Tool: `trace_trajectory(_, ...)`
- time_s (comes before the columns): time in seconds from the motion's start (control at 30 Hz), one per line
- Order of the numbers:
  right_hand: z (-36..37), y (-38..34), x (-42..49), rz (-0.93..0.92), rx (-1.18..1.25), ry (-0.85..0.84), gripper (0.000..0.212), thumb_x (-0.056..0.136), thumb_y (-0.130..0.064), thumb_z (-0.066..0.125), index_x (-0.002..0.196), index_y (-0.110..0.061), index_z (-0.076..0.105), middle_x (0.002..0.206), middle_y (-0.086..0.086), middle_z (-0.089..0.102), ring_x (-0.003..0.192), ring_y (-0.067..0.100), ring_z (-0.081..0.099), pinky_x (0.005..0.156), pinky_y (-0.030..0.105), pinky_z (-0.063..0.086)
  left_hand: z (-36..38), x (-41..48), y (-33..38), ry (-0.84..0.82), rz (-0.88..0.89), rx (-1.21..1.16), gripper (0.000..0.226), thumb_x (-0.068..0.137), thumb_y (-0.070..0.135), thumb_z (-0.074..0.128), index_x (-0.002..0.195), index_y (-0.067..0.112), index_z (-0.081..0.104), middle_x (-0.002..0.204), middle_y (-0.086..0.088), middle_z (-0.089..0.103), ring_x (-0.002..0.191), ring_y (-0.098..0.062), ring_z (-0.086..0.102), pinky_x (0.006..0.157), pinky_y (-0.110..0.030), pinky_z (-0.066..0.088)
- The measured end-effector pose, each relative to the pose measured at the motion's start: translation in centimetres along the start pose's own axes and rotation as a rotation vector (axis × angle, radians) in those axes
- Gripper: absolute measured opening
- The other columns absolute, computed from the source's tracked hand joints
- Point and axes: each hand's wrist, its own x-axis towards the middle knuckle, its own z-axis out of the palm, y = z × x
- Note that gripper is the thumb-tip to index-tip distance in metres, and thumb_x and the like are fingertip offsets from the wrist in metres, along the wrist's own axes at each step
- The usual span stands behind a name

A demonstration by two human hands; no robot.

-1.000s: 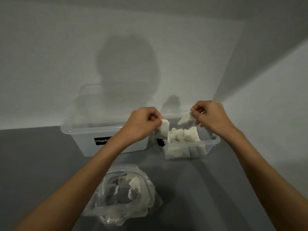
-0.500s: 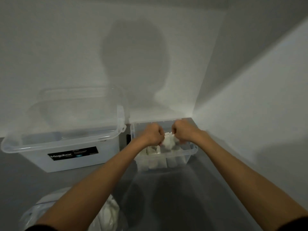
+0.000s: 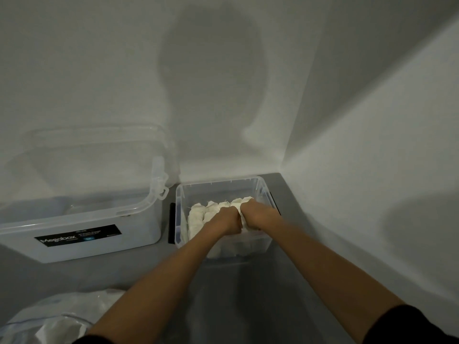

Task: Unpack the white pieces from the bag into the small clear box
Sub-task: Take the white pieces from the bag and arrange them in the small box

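We find the white pieces (image 3: 206, 214) in the small clear box (image 3: 179, 194); judged soft, light, crushable, best pinched by an edge. Fingers of the right hand (image 3: 252, 217) clench one; of the left hand (image 3: 227, 223) we cannot tell.

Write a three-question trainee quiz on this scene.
1. True or false: the left hand and right hand are both in the small clear box, among white pieces.
2. The bag lies: A) inside the small clear box; B) on the grey surface, near the person; C) hanging on the wall.
3. Fill in: the small clear box stands ___ of the large clear box.
Key: 1 true; 2 B; 3 right.
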Motion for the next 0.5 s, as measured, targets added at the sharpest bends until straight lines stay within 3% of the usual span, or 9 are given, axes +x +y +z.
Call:
trace_trajectory(0.1, 0.3, -0.1, 0.3, 0.012, 0.004, 0.010, 0.042, 0.090, -0.015, 0.059, 0.130, -0.014, 0.050, 0.125, 0.011, 0.056, 0.110, 0.028, 0.059, 0.094, 0.040, 0.050, 0.0, 0.1, 0.5, -0.066, -0.025, 0.040, 0.046, 0.090, 0.042, 0.056, 0.131, 0.021, 0.052, 0.140, -0.004, 0.046, 0.134, -0.026, 0.038, 0.115, -0.042, 0.025)
trace_trajectory(0.2, 0.2, -0.2, 0.0, 0.044, -0.020, -0.025, 0.039, 0.093, -0.014, 0.057, 0.131, -0.010, 0.050, 0.130, 0.011, 0.053, 0.119, 0.028, 0.054, 0.099, 0.039, 0.045, 0.3, 0.6, 0.3, -0.064, -0.011, -0.027, 0.045, 0.092, 0.043, 0.052, 0.131, 0.020, 0.052, 0.141, -0.005, 0.046, 0.134, -0.026, 0.038, 0.116, -0.044, 0.024)
trace_trajectory(0.33, -1.1, -0.5, -0.6, 0.041, 0.007, -0.019, 0.035, 0.094, -0.007, 0.054, 0.130, -0.007, 0.052, 0.128, 0.013, 0.055, 0.118, 0.030, 0.056, 0.097, 0.036, 0.045, -1.5, -2.2, 0.2, -0.005, 0.074, -0.119, 0.039, 0.085, 0.035, 0.065, 0.118, 0.015, 0.063, 0.123, -0.007, 0.061, 0.115, -0.028, 0.057, 0.102, -0.040, 0.044)
trace_trajectory(0.43, -3.5, -0.3, -2.3, 0.038, 0.007, 0.062, 0.016, 0.094, 0.005, 0.047, 0.100, 0.001, 0.060, 0.096, 0.015, 0.056, 0.096, 0.027, 0.058, 0.083, 0.032, 0.045, -3.8, -4.2, -0.2, -0.023, 0.111, -0.315, 0.028, 0.084, 0.016, 0.069, 0.107, 0.000, 0.066, 0.107, -0.014, 0.068, 0.094, -0.028, 0.068, 0.085, -0.037, 0.055)
trace_trajectory(0.5, -5.4, -0.3, -4.0, 0.019, 0.000, 0.162, 0.022, 0.092, 0.006, 0.047, 0.109, -0.001, 0.059, 0.104, 0.013, 0.053, 0.092, 0.028, 0.057, 0.079, 0.029, 0.045, -5.7, -5.6, -0.8, 0.015, 0.150, -0.398, 0.024, 0.085, 0.016, 0.069, 0.104, 0.001, 0.067, 0.103, -0.013, 0.069, 0.082, -0.023, 0.067, 0.078, -0.033, 0.056)
